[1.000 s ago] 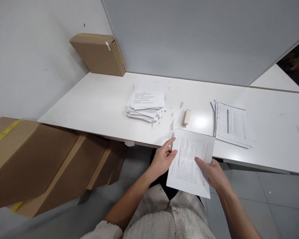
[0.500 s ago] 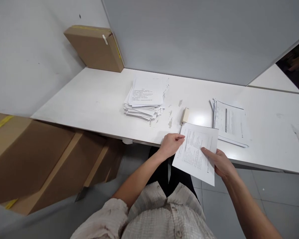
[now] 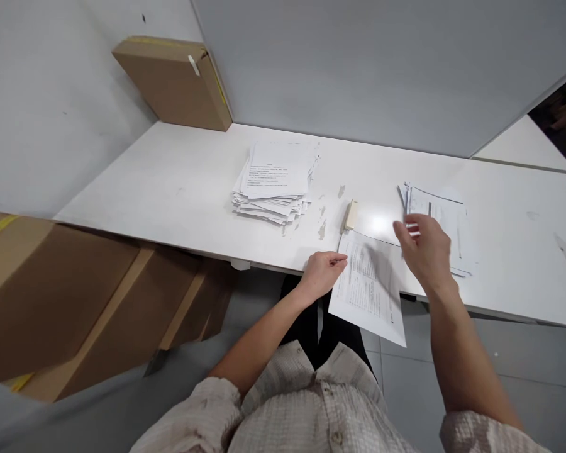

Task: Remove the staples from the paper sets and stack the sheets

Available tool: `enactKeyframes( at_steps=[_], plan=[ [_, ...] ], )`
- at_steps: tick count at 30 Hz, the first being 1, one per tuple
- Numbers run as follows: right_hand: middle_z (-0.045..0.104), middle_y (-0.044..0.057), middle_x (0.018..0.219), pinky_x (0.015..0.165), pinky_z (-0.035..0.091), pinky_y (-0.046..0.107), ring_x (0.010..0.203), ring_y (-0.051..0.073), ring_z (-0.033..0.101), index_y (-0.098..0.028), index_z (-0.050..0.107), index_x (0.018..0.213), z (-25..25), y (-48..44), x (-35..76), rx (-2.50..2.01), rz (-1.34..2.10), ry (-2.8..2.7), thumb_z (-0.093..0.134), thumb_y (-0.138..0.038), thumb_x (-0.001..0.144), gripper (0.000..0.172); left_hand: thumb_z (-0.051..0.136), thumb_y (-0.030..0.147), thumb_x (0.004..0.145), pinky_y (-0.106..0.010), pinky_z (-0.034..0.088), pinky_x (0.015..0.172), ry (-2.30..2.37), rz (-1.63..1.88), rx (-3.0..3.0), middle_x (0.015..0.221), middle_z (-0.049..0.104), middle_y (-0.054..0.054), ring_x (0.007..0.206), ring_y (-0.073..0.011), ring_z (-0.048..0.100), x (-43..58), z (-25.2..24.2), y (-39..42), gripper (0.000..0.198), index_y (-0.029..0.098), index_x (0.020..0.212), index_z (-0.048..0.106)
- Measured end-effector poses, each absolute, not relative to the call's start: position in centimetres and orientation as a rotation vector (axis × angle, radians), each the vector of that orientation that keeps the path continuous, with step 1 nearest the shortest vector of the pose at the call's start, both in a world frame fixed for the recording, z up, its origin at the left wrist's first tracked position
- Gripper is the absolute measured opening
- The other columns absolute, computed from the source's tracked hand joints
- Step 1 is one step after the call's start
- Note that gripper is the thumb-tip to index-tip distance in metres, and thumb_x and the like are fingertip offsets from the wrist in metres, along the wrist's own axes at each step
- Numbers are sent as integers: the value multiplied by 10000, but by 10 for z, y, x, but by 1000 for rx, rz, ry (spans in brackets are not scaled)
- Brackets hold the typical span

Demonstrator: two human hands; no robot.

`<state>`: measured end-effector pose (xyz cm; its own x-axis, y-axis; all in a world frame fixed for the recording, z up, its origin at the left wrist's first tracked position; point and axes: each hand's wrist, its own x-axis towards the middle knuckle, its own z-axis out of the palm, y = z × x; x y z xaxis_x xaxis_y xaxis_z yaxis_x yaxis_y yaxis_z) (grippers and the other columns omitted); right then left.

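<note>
My left hand (image 3: 324,274) pinches the left edge of a printed sheet of paper (image 3: 370,286), which hangs partly over the table's front edge; whether it is one sheet or several I cannot tell. Above the table my right hand (image 3: 423,250) is raised, its fingers curved and apart, with nothing in them. Behind it lies a pile of printed papers (image 3: 446,207), partly covered by the hand. A cream-coloured stapler (image 3: 351,215) rests just beyond the sheet's top left corner. Farther left stands a thick, uneven stack of papers (image 3: 273,179).
A cardboard box (image 3: 174,88) leans in the back left corner. Large cardboard boxes (image 3: 89,302) stand on the floor at the left. The white table (image 3: 170,195) carries grey marks near the stapler. A grey panel (image 3: 358,69) rises along its back edge.
My right hand has let go of the sheet and moved up and to the right, over toward the right pile. The left hand keeps its pinch on the sheet.
</note>
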<state>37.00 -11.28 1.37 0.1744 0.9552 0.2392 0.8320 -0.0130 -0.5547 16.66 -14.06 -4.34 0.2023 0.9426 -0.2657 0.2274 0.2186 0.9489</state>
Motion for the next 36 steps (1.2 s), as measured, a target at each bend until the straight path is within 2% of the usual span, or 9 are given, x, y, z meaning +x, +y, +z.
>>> enactKeyframes(
  at_steps=[7,12,15,19,26,33,36],
  plan=[
    [546,152,1159,829,437,432,1013,279,523,-175,597,1115,-10,-23,332,-1641,235,-1897,430,-549,857,484,567,263,784,-273,514,727,1332,759,1278,890,726,-77,814,-180,667,169,-44,-141,275,129,983,703],
    [527,150,1229,901,375,524,1177,345,403,-210,613,1137,-18,-3,313,-1693,252,-2030,336,-610,868,556,560,236,782,-266,507,707,1348,744,1277,879,727,-79,784,-171,661,168,-38,-142,266,119,971,706],
    [463,156,1321,923,337,583,1235,371,335,-229,574,1209,-23,-4,308,-1771,247,-2135,291,-620,874,588,558,229,784,-263,506,690,1349,743,1270,862,726,-78,760,-166,657,168,-37,-141,267,117,978,704],
    [391,159,1386,919,322,619,1258,378,293,-245,506,1282,-30,-6,306,-1798,254,-2271,208,-609,890,612,556,222,786,-263,505,675,1351,743,1283,838,726,-72,745,-164,652,168,-37,-141,258,122,970,707],
    [341,128,1431,951,314,572,1282,362,261,-252,430,1344,-32,-9,304,-1872,200,-2365,174,-524,918,566,559,221,785,-252,503,654,1359,715,1260,818,725,-59,717,-153,650,168,-35,-140,250,137,968,708],
    [342,110,1438,978,259,574,1306,357,227,-242,455,1317,-31,-14,298,-1858,-54,-2408,167,-470,932,532,574,237,777,-263,511,703,1332,756,1243,837,727,-58,735,-154,657,169,-42,-139,251,143,967,708],
    [349,113,1431,980,255,571,1302,354,232,-240,475,1296,-30,-14,298,-1870,-59,-2411,175,-481,927,533,578,227,770,-263,507,692,1329,766,1233,821,727,-69,727,-159,657,169,-42,-139,251,126,959,710]
  ],
)
